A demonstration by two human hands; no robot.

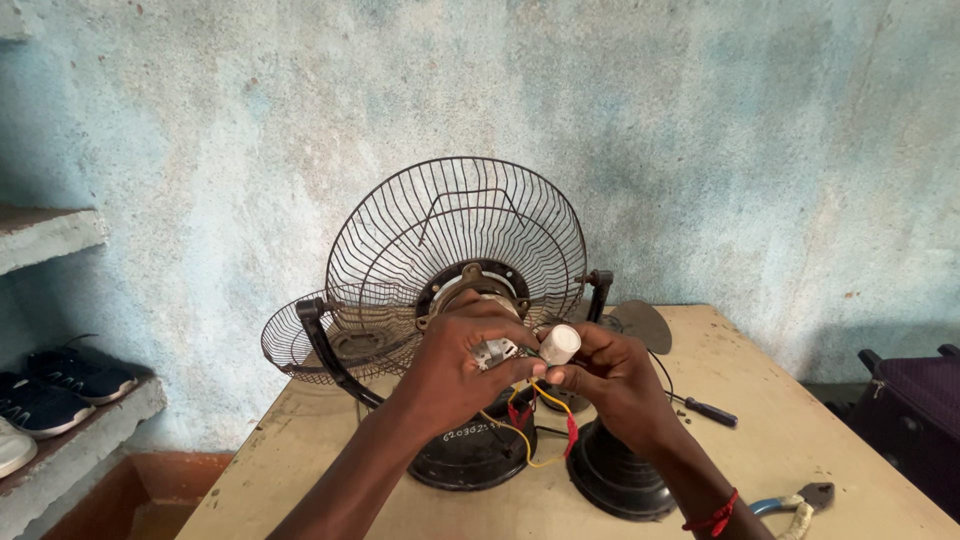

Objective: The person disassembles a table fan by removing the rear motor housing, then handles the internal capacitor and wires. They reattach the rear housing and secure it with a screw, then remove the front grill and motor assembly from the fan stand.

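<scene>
Your right hand (615, 375) pinches the white cylindrical capacitor (560, 343) in a closed grip, lifting it clear above the counter (800, 430); your left hand (455, 365) closes on the small metal part (495, 352) beside it, keeping the red and yellow wires (530, 420) slack before the fan guard (460, 250).

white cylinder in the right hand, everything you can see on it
The white cylinder is small, smooth and plastic-looking, with a flat round end facing up and right. It sits tilted, pinched at its lower part by the right hand, just in front of the fan motor hub. Yellow and red wires hang in a loop just below it; where they join it is hidden by fingers. The left hand holds a small metal part right beside it.
</scene>
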